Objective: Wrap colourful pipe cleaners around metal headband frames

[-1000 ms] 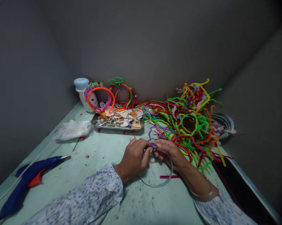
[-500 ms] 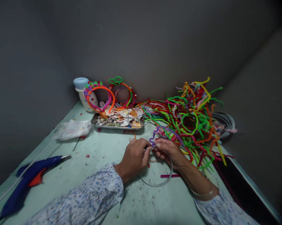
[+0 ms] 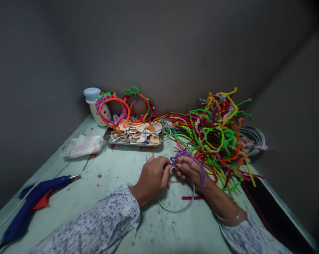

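My left hand [image 3: 152, 178] is closed on a thin grey headband hoop [image 3: 175, 211], which curves below both hands over the table. My right hand [image 3: 192, 171] pinches a purple pipe cleaner [image 3: 203, 173] against the hoop, the fingertips of both hands nearly meeting. From there the pipe cleaner bends up and over the back of my right hand. The exact contact point is hidden by my fingers. A dark pink stick [image 3: 192, 198] lies beneath the hoop's right side.
Behind my hands stands a metal tray [image 3: 133, 143] of shells, with fuzzy headbands [image 3: 129, 113] on it. A tangle of pipe cleaners [image 3: 214, 137] fills the right. Leftward are a blue glue gun [image 3: 24, 215], a plastic bag [image 3: 85, 145] and a blue-lidded container [image 3: 92, 95].
The purple pipe cleaner's free length has swung down to the right, from standing above my right hand to lying across its back. Both hands keep nearly the same place.
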Available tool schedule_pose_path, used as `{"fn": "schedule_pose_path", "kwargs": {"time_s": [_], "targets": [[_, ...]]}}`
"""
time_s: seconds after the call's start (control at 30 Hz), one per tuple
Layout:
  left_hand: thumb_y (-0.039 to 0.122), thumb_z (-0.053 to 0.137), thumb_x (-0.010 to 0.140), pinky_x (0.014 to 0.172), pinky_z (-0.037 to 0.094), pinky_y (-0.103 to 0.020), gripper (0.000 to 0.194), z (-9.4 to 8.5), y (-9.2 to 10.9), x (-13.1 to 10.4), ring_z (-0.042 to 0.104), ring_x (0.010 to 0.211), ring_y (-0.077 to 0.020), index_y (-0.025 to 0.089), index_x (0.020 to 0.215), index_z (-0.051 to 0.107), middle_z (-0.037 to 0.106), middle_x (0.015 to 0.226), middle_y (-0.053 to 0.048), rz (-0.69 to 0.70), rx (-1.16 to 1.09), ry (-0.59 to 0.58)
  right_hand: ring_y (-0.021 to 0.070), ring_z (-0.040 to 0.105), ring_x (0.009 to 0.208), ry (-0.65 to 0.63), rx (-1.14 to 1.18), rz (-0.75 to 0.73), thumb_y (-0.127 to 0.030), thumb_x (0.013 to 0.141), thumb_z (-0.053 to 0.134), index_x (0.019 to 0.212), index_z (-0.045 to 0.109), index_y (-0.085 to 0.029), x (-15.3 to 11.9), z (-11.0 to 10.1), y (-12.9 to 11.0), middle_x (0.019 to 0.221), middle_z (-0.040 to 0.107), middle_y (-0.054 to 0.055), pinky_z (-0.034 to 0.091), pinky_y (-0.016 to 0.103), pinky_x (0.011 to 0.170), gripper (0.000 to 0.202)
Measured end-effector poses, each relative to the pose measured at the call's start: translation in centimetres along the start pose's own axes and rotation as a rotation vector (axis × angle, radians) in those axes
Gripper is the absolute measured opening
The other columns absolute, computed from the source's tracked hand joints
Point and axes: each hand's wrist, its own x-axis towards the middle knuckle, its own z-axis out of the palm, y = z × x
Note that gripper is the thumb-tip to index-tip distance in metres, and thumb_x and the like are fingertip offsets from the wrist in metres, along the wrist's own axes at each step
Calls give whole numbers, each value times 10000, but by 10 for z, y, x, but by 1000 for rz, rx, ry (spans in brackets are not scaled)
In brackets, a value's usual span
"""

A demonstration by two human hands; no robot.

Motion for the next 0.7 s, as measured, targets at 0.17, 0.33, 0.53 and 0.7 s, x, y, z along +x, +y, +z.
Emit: {"fn": "schedule_pose_path", "kwargs": {"time_s": [0.17, 0.33, 0.53, 0.7], "targets": [[200, 444, 928, 745, 381, -327, 142, -1, 1, 0, 561, 757, -177, 176, 892, 579, 664, 846, -38, -4, -16, -15, 112, 543, 518, -2, -30, -25, -432, 684, 775, 814, 667, -198, 1, 0, -1, 630, 613, -4, 402, 212, 453, 289], [205, 445, 929, 750, 378, -331, 143, -1, 1, 0, 564, 763, -180, 177, 895, 581, 669, 853, -36, -29, -12, -22, 124, 531, 511, -11, -50, -30, -482, 651, 783, 807, 679, -207, 1, 2, -6, 641, 612, 7, 402, 238, 458, 333], [208, 451, 926, 730, 378, -325, 143, -1, 1, 1, 556, 750, -183, 180, 881, 584, 669, 840, -33, -70, -7, -39, 115, 485, 530, -35, -286, -141, -447, 729, 728, 804, 644, -175, -1, 0, -10, 628, 556, -19, 391, 234, 481, 294], [203, 464, 916, 713, 386, -313, 129, -1, 0, 1, 559, 741, -182, 182, 883, 587, 670, 831, -31, -80, -14, -41, 115, 488, 534, -6, -375, -159, -391, 754, 692, 797, 639, -181, 0, 1, -9, 635, 560, -26, 399, 238, 503, 221]]}}
